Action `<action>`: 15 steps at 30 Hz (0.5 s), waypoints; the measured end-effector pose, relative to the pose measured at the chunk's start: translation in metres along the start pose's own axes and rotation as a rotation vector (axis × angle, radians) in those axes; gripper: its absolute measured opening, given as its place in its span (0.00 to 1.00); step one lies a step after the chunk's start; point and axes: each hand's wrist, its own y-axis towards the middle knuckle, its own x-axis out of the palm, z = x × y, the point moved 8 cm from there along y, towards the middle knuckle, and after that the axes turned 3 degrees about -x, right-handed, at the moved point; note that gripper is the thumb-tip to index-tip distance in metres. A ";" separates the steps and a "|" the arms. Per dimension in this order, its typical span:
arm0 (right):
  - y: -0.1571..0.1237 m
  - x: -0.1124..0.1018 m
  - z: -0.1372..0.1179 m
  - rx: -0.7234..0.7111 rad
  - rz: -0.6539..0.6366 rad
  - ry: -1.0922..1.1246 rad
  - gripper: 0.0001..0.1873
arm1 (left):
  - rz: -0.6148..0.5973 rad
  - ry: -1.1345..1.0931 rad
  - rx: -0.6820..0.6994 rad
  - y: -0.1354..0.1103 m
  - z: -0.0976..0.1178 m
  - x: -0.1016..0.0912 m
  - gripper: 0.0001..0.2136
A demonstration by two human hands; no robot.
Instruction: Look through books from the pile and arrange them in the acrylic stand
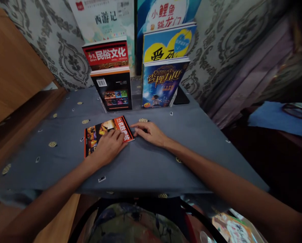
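Note:
A thin book (102,128) with a black, orange and red cover lies flat on the table, turned sideways. My left hand (110,144) rests palm down over its near edge, fingers stretched out across the cover. At the book's right-hand end is my right hand (151,133), its index finger pointing at the edge and the thumb slightly apart from it. Whether that fingertip touches the book I cannot tell. Nothing shows in the right hand's grasp, and its other fingers are partly hidden.
A black book (115,90) and a blue book (161,82) stand upright at the back, with a red book (107,55), a yellow-and-blue book (151,42) and taller books behind them. A grey cloth (151,168) covers the table. A dark flat object (181,96) lies behind the blue book.

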 end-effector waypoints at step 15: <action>-0.002 -0.003 -0.006 -0.081 0.041 0.106 0.18 | -0.004 0.047 0.019 0.006 0.000 -0.005 0.17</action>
